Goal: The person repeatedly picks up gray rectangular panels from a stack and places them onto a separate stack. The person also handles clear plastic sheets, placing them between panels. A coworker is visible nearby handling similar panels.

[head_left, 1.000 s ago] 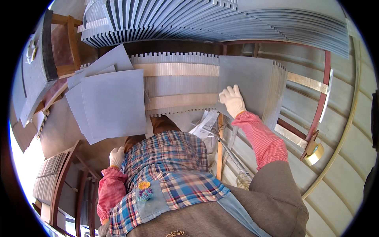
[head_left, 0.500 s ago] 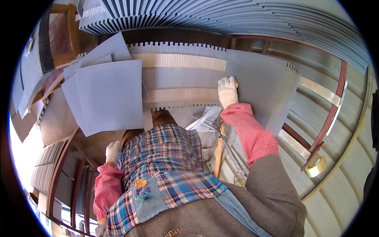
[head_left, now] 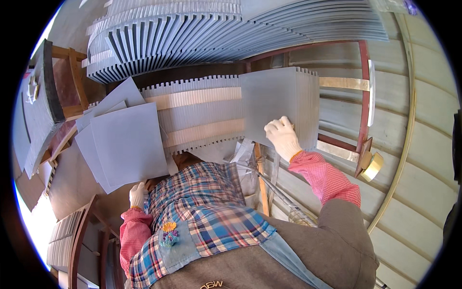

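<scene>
My right hand [head_left: 284, 137], in a white knit glove, is curled over the near part of a flat grey panel [head_left: 269, 94]. Its fingers are closed, and whatever may lie under them is hidden. The panel leans at the front of a row of upright panels, whose edges show on its right. My left hand [head_left: 137, 195], gloved too, hangs low beside my plaid apron [head_left: 192, 192], its fingers bent into a loose fist with nothing visible in them. Beyond it lie several loose grey sheets [head_left: 127, 144], fanned over one another.
A slotted rack with pale wooden strips [head_left: 202, 132] spans the middle. Densely racked grey panels [head_left: 168, 41] stand behind. On the right, a dark red metal frame [head_left: 364, 96] carries a tape roll [head_left: 372, 167] at its near corner. A wooden rack [head_left: 79, 236] holds stacked sheets at lower left.
My right hand has moved from the panel's left edge to its near right part. The yellowish thing glimpsed at its fingers is hidden now. The whole view has shifted; my left hand stays low.
</scene>
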`<state>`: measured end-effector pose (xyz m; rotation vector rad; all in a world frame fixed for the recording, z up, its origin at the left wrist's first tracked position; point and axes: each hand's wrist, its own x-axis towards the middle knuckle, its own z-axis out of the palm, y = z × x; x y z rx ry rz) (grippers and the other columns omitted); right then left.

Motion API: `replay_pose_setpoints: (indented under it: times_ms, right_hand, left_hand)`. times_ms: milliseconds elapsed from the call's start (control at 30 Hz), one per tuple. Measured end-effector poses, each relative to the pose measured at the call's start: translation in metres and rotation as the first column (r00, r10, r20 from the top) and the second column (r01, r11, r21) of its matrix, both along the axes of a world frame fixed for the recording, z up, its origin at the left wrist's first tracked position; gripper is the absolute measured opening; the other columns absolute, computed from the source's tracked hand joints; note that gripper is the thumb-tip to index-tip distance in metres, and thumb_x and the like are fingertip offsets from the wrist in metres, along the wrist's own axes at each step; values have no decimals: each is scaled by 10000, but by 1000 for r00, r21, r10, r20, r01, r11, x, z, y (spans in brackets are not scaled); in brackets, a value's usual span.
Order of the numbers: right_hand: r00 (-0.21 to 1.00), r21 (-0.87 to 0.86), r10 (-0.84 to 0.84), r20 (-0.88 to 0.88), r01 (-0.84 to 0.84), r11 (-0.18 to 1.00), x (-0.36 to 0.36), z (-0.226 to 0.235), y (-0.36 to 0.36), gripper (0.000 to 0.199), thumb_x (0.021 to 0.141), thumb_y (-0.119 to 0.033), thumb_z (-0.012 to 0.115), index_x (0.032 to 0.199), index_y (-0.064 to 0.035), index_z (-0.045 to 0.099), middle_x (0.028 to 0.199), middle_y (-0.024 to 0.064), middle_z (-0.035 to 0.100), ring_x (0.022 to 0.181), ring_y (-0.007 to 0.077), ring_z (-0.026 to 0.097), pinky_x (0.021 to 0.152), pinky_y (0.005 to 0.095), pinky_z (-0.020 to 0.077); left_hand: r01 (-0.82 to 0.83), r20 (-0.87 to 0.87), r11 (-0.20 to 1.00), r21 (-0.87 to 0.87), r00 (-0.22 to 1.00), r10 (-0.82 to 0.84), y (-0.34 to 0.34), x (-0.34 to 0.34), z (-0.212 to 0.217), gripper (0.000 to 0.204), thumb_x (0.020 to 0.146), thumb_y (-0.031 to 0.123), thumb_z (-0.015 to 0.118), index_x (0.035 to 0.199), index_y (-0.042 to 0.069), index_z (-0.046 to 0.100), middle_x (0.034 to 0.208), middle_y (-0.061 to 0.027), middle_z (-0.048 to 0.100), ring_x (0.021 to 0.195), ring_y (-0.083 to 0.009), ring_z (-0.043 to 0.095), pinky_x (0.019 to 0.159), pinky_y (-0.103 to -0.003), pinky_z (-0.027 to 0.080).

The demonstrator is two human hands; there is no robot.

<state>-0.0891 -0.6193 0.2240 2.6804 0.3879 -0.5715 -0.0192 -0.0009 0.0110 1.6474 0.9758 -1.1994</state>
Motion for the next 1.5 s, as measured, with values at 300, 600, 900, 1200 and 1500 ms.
replay_pose_setpoints:
  times_ms: [300, 600, 900, 1200, 1500]
  right_hand:
    - [563, 337, -646, 515, 560, 757, 23, 62, -70, 344, 904, -102, 643, 1238, -184, 657, 1260, -1, 675, 1050, 307, 679, 922, 503, 513]
    - [561, 275, -454, 692, 377, 884, -14, 52, -34, 422, 880, -208, 741, 1289, -148, 660, 1217, 100, 675, 1091, 321, 636, 920, 471, 523]
    - [356, 277, -629, 691, 673, 686, -20, -8, -8, 297, 857, -202, 755, 1128, -107, 680, 961, 91, 678, 875, 312, 669, 783, 449, 548]
    - [408, 213, -607, 682, 682, 699, -19, -7, 7, 373, 864, -177, 740, 1224, -103, 673, 1026, 100, 686, 898, 305, 676, 771, 465, 550]
    - [175, 463, -974, 141, 858, 221, 21, -5, 11, 573, 890, -494, 686, 1252, -49, 671, 1148, 246, 739, 1114, 442, 684, 957, 514, 526]
  left_hand:
    - [135, 197, 991, -9, 972, -130, -14, 38, -2, 442, 993, 418, 621, 1148, 8, 672, 835, -133, 690, 618, -228, 611, 539, -381, 507]
    - [146, 223, 989, 24, 964, -148, 10, 31, 5, 430, 979, 383, 633, 1150, -11, 654, 840, -175, 697, 570, -261, 636, 508, -388, 530]
    - [170, 291, 985, 35, 941, -173, -8, 41, 35, 382, 980, 375, 631, 1101, 14, 656, 833, -139, 694, 581, -246, 631, 514, -389, 531]
    - [222, 296, 974, 40, 929, -224, 9, 37, 30, 540, 971, 414, 628, 1243, -52, 648, 919, -198, 720, 715, -301, 698, 602, -421, 569]
    - [209, 314, 976, 60, 924, -217, 19, 44, 51, 468, 973, 390, 634, 1133, -47, 686, 876, -138, 708, 712, -262, 684, 600, -402, 558]
